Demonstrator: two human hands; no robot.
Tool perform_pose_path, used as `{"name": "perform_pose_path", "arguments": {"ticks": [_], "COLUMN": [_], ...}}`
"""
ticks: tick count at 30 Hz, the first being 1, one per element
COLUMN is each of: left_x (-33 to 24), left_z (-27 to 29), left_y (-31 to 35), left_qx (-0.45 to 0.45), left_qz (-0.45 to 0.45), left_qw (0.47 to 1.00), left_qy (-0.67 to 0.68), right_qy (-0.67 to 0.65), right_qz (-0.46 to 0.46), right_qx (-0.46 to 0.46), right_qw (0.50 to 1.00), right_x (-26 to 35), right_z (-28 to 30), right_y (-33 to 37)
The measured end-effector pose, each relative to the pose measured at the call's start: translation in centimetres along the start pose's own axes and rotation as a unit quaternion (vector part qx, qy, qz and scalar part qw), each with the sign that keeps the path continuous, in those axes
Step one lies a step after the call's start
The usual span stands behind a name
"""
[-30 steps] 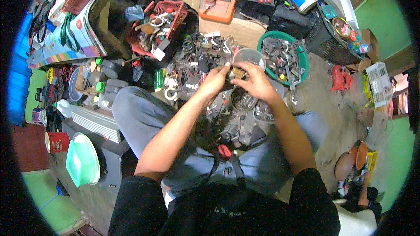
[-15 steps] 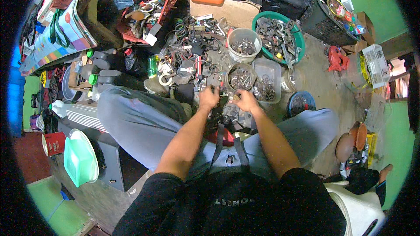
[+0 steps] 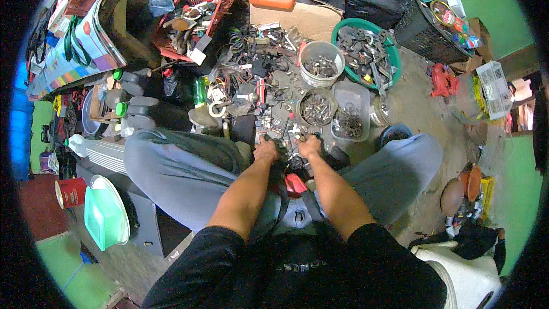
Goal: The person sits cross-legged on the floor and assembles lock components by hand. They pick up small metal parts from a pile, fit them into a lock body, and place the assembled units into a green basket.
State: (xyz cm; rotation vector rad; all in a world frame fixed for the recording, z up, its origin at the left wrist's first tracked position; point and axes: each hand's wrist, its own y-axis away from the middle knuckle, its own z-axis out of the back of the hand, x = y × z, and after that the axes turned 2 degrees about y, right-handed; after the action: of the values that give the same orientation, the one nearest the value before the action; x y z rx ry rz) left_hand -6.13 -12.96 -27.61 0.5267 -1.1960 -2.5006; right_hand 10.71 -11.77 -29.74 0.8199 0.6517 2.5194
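Observation:
Low between my bent legs, my left hand [image 3: 266,150] is closed with curled fingers above the floor litter. Across a narrow gap, my right hand [image 3: 309,146] is closed too, its fingertips bent down toward small metal pieces [image 3: 293,131]. What either hand grips is too small or hidden to make out. Dark parts [image 3: 295,163] lie between my wrists, with a red piece [image 3: 295,184] nearer my lap. Just beyond my right hand sits a round tub of small metal hardware [image 3: 333,109]. Beside it a clear rectangular container [image 3: 358,94] holds dark bits.
Farther off stand a white bucket [image 3: 322,81] and a green basin of metal parts [image 3: 394,57]. Cables and scrap [image 3: 251,71] cover the floor ahead. A red basket [image 3: 224,20] and an orange case [image 3: 274,0] sit at the back; dark jugs [image 3: 143,109] stand left.
Both hands have come down and closer to my body. A small yellowish piece that showed at my right fingertips is no longer visible there. My right knee now covers more of the blue dish.

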Motion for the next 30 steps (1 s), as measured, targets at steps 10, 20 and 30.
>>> {"name": "perform_pose_path", "arguments": {"ticks": [10, 20, 30], "left_x": [1.3, 1.8, 1.0], "left_z": [-0.5, -1.0, 0.2], "left_y": [-1.1, -3.3, -4.4], "left_qx": [-0.124, -0.178, -0.211], "left_qz": [0.047, 0.047, 0.062], "left_qw": [0.979, 0.932, 0.853], "left_qy": [0.156, 0.311, 0.474], "right_qy": [-0.008, 0.143, 0.152], "right_qz": [0.060, 0.244, 0.225], "right_qx": [-0.001, -0.059, -0.019], "right_qw": [0.998, 0.958, 0.962], "right_x": [6.2, 6.7, 7.7], "right_z": [-1.4, -5.0, -5.8], "right_y": [0.6, 0.8, -0.8]}}
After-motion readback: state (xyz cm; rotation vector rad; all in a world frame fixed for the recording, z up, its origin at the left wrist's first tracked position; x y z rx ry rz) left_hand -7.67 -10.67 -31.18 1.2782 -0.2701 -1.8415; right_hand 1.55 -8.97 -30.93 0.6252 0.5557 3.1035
